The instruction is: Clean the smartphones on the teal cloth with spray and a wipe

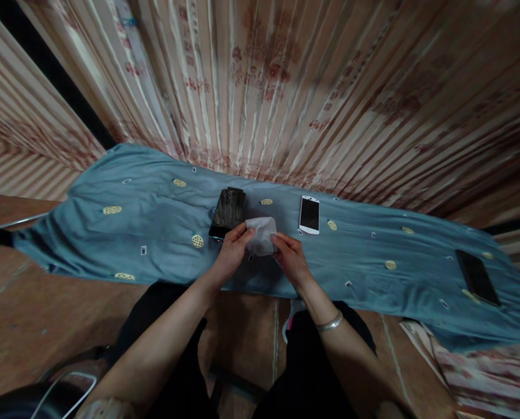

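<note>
My left hand (233,249) and my right hand (291,256) both pinch a small white cloth or tissue (262,234), held between them just above a blue-covered table (155,233). A dark phone-shaped object (228,212) lies on the blue cover right behind my left hand. Behind and to the right of my right hand lies a white phone (309,214) with its dark screen facing up. A silver bracelet (329,323) circles my right wrist.
A dark phone or tablet (477,277) lies at the right end of the blue cover. Striped pink curtains (286,87) hang behind the table. Below are my dark trousers and a brown tiled floor (45,326). A dark object with a white cable (59,390) is at bottom left.
</note>
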`<state>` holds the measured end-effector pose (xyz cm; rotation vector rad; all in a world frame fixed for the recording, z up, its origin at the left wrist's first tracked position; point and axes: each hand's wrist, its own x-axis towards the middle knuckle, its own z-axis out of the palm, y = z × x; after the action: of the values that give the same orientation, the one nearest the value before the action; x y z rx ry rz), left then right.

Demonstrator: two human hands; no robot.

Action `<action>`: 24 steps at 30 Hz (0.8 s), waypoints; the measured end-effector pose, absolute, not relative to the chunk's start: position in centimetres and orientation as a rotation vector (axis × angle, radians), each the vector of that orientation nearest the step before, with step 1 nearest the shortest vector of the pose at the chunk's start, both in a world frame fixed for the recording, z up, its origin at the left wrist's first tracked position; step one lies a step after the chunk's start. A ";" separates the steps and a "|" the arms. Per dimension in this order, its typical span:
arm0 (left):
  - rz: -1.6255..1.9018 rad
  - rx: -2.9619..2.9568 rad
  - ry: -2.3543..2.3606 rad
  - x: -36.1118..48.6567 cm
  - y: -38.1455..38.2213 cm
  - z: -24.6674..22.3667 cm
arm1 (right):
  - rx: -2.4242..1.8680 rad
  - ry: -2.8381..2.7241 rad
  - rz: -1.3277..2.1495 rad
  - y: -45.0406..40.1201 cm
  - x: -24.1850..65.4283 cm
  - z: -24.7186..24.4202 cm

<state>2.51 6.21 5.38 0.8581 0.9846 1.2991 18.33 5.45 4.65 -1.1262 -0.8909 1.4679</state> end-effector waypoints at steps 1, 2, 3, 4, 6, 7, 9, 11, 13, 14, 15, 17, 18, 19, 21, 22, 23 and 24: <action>1.318 0.920 1.042 2.2 6.4 5.2 | -1.121 -0.865 1.471 5.6 18.5 4.7; 1.352 0.987 1.116 1.8 6.7 5.2 | -1.117 -0.844 1.472 5.7 18.7 4.7; 1.389 1.060 1.183 1.4 6.9 5.1 | -1.115 -0.830 1.472 5.8 18.9 4.8; 1.421 1.154 1.247 0.9 7.0 5.2 | -1.114 -0.821 1.473 5.9 19.0 4.8; 1.393 1.422 1.351 -0.2 7.3 5.2 | -1.114 -0.816 1.473 6.0 19.3 4.9; 1.375 1.517 1.397 -0.8 7.5 5.2 | -1.115 -0.816 1.474 6.0 19.4 4.9; 1.363 1.642 1.519 -2.0 7.8 4.9 | -1.122 -0.826 1.476 6.0 19.5 4.8; 1.354 1.701 1.642 -3.0 8.2 4.3 | -1.128 -0.837 1.473 6.1 19.5 4.6; 1.318 1.728 1.715 -3.5 8.6 3.6 | -1.126 -0.826 1.466 6.2 19.5 4.5; 1.284 1.735 1.749 -3.6 8.7 3.2 | -1.123 -0.810 1.462 6.3 19.5 4.5; 1.235 1.753 1.776 -3.6 8.7 2.9 | -1.120 -0.790 1.462 6.4 19.5 4.5; 1.141 1.793 1.827 -3.4 8.7 2.6 | -1.115 -0.749 1.473 6.5 19.4 4.6; 1.103 1.817 1.843 -3.4 8.6 2.5 | -1.114 -0.735 1.481 6.5 19.4 4.7; 1.075 1.842 1.853 -3.3 8.5 2.5 | -1.114 -0.729 1.489 6.5 19.4 4.8; 1.045 1.883 1.853 -3.4 8.3 2.5 | -1.118 -0.733 1.504 6.4 19.4 5.0; 1.037 1.898 1.847 -3.5 8.2 2.5 | -1.120 -0.737 1.509 6.4 19.3 5.0; 1.031 1.908 1.841 -3.6 8.1 2.5 | -1.119 -0.739 1.514 6.3 19.3 5.1; 1.030 1.914 1.836 -3.7 8.1 2.5 | -1.115 -0.737 1.520 6.3 19.3 5.1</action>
<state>-3.72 8.12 2.46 1.9139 1.8363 1.0298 19.30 6.30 5.13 -1.1151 -0.7370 1.5199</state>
